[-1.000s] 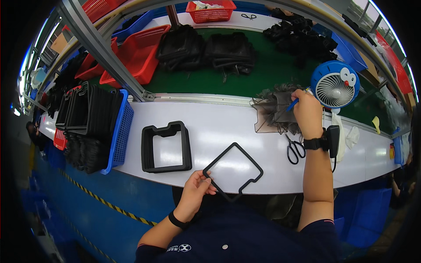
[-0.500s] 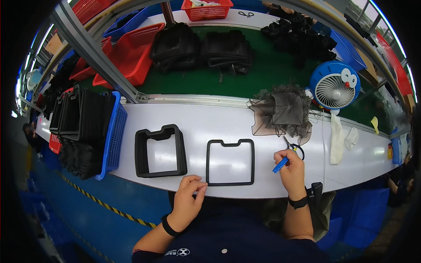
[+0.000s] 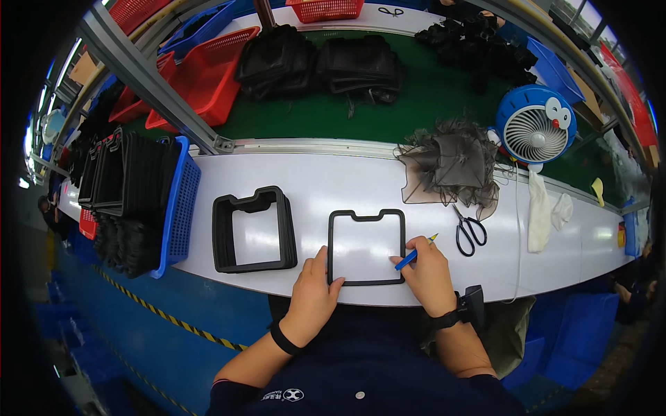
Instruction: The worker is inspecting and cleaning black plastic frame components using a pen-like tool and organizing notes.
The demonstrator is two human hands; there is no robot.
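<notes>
Matte black, thin, near-square frame [image 3: 366, 283] lies flat on the glossy white desk [image 3: 333, 182], lower centre of the view, between the two hands. Left hand [image 3: 312, 295] touches its lower-left corner, the frame lying to the right of those fingers; whether they pinch it or merely rest there, cannot tell. Right hand [image 3: 429, 281], at the lower right side, has its fingers closed on a slim blue tool with a yellow tip [image 3: 408, 260]; contact with the frame uncertain. Neither hand clearly nearer. No evident long axis; sides run nearly upright and level. Appearance: slim bars, rounded corners, shallow notch in the top edge.
</notes>
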